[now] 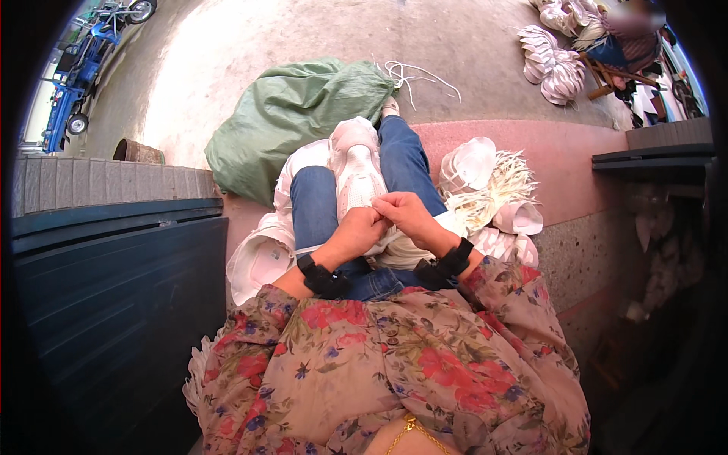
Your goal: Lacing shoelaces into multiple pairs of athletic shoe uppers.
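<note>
- White and pale pink, the sneaker (356, 168) lies on the person's lap, over the blue jeans (315, 205), with its toe pointing away from the body; I use it as the landmark for the other places.
- Both hands meet at the near end of the sneaker, close to the body. The left hand (362, 230) is curled narrow and touches the shoe's near edge; the right hand (408, 214) is also closed narrow, its fingertips pressed against the left one. They seem to pinch something thin, perhaps a lace, but it is too small to tell.
- To the right of the sneaker lies a pile of white shoe parts (485, 189) with many white laces hanging from it; this looks like a stock not yet worked.
- To the left of the sneaker and nearer the body, more white shoe pieces (262, 262) rest beside the leg. I cannot say if these are finished or waiting.
- Beyond the sneaker's toe sits a full green sack (292, 114), with some loose white cords (413, 76) just beside it.
- Far beyond and to the right of the sneaker, stacks of white soles (550, 64) lie on the ground near another person.
- My judgement: one shoe is in hand and about in the middle of its work, and much remains in the pile.
</note>
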`<act>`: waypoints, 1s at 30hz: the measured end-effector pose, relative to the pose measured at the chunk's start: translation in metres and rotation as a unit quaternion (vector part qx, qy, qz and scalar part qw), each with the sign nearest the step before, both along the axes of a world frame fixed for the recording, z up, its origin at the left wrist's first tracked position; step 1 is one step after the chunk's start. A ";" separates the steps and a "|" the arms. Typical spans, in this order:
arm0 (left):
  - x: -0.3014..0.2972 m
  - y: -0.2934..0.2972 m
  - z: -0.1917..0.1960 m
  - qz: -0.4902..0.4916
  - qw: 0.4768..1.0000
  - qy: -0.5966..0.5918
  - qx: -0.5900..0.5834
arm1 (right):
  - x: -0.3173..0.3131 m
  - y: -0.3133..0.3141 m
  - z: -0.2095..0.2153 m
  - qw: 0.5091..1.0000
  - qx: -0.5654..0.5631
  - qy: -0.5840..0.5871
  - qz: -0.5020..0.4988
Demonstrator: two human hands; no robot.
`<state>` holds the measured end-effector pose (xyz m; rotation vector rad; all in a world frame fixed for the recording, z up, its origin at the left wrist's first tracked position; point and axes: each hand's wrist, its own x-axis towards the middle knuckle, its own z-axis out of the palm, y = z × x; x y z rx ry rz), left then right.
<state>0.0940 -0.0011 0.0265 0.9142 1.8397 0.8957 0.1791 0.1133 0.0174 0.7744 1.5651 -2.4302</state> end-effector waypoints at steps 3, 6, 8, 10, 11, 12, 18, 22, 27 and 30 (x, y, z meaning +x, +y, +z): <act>-0.001 0.005 0.002 -0.001 1.000 0.015 0.024 | -0.005 0.005 0.013 0.996 -0.052 -0.012 -0.065; -0.007 0.012 0.016 -0.035 0.999 0.013 0.010 | -0.009 0.012 0.013 0.987 -0.107 -0.024 -0.114; -0.017 0.019 0.022 0.009 0.991 -0.125 -0.048 | -0.013 0.021 0.008 0.980 -0.092 0.022 -0.173; -0.040 0.021 0.010 0.059 0.998 -0.001 0.024 | -0.019 0.037 0.025 0.968 -0.107 0.055 -0.221; -0.051 0.018 0.005 0.117 0.991 0.066 0.012 | -0.020 0.046 0.027 0.969 -0.109 0.040 -0.219; -0.060 0.016 0.000 0.115 0.991 0.065 0.012 | -0.020 0.053 0.027 0.969 -0.113 0.025 -0.219; -0.060 0.021 -0.029 0.066 0.960 0.270 -0.020 | -0.028 0.044 -0.011 0.981 0.184 -0.001 -0.065; -0.057 0.026 -0.030 0.076 0.957 0.280 -0.007 | -0.031 0.033 -0.031 0.943 0.330 0.019 -0.036; -0.058 0.029 -0.030 0.067 0.955 0.287 -0.024 | -0.038 0.029 -0.030 0.916 0.401 -0.003 -0.008; -0.055 0.031 -0.032 0.075 0.951 0.299 -0.017 | -0.039 0.029 -0.036 0.890 0.456 0.000 -0.008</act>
